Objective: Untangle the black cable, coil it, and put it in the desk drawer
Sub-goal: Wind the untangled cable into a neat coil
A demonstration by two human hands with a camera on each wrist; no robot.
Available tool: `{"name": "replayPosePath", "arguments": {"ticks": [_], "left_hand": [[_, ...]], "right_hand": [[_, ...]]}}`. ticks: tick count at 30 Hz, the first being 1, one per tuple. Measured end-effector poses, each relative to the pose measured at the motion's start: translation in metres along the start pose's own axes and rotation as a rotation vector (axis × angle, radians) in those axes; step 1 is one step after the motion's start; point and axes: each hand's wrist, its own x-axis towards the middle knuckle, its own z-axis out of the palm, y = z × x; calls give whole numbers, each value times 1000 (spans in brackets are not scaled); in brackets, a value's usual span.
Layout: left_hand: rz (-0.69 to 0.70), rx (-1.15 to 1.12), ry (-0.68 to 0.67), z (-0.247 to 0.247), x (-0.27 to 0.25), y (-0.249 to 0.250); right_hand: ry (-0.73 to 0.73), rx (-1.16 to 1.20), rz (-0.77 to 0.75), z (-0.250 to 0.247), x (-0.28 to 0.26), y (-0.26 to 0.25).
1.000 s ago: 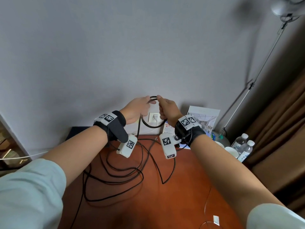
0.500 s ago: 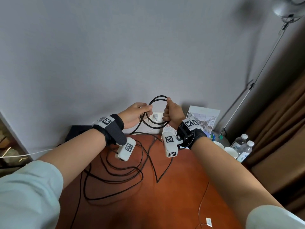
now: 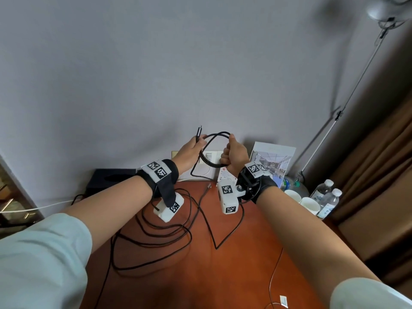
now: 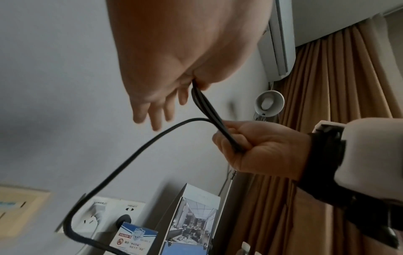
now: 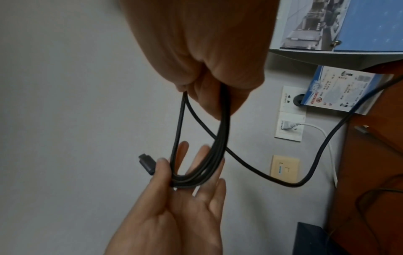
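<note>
I grip the coil [image 3: 215, 150] in my fisted right hand [image 3: 234, 156], above the table [image 3: 245, 264]; left hand [image 3: 189, 150], fingers loosely extended, pinches the plug end. Keep loops even, feed slack slowly.

Cable-strewn wooden desk [image 3: 234, 275]

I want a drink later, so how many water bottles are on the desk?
2. Both water bottles stand side by side at the desk's far right edge, by the curtain. More may be hidden out of frame.
</note>
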Motion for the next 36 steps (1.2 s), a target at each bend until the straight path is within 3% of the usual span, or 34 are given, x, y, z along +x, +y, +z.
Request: {"name": "replayPosePath", "arguments": {"ticks": [4, 9, 14, 18, 21, 24, 29, 36], "left_hand": [[44, 91, -56, 0, 1, 3], [-87, 137, -193, 0, 3, -12], [-79, 74, -147, 9, 0, 4], [-136, -262, -199, 13, -2, 8], [-237, -662, -198, 12, -2, 6], [-250, -767, -258, 11, -2, 9], [-250, -525, -217, 1, 0, 13], [-87, 253, -131, -9, -1, 17]], "right_hand": [[-105, -86, 19, -5, 0, -11], [-271, -187, 59, -17, -6, -25], [-330, -243, 39, -20, -13, -33], [-380, -274, 29, -22, -13, -34], [-415, -258, 9, -25, -13, -30], [-417, -247, -3, -25, -16, -24], [-390, -363, -95, -25, -19, -12], [-337, -890, -395, -10, -18, -22]]}}
